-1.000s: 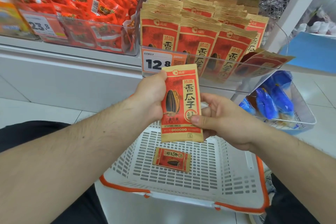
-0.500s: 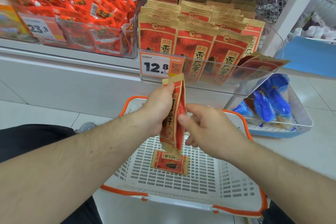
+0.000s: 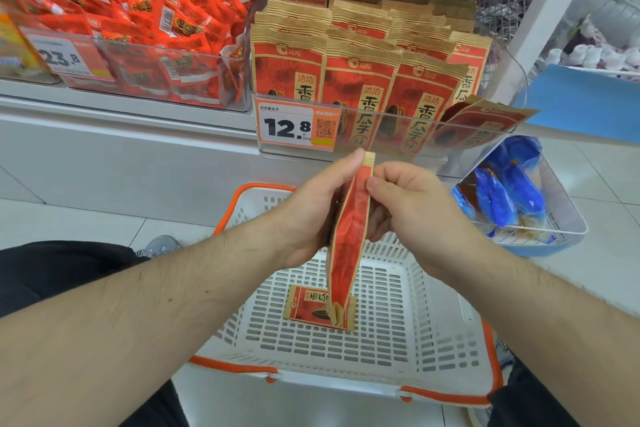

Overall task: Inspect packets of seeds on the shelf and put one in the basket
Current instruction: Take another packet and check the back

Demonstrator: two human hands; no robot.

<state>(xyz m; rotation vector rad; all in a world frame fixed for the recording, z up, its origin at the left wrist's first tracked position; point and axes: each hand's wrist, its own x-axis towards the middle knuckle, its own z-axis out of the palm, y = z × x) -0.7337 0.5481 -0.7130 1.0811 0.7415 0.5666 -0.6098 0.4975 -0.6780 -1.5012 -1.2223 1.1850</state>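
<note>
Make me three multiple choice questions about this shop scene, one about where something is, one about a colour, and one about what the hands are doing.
1. Where does the small seed packet lie?
A. on the basket floor
B. on the shelf
C. on the tiles

2. What colour is the trim on the white basket?
A. blue
B. orange
C. green

3. How is the held seed packet held?
A. by the left hand alone
B. flat on one palm
C. edge-on, between both hands

Answers: 1 A, it lies flat on the slotted bottom, under the held packet. 2 B, an orange band runs round the rim. 3 C, the left hand and right hand both grip it, and only its narrow side faces the camera.
</note>
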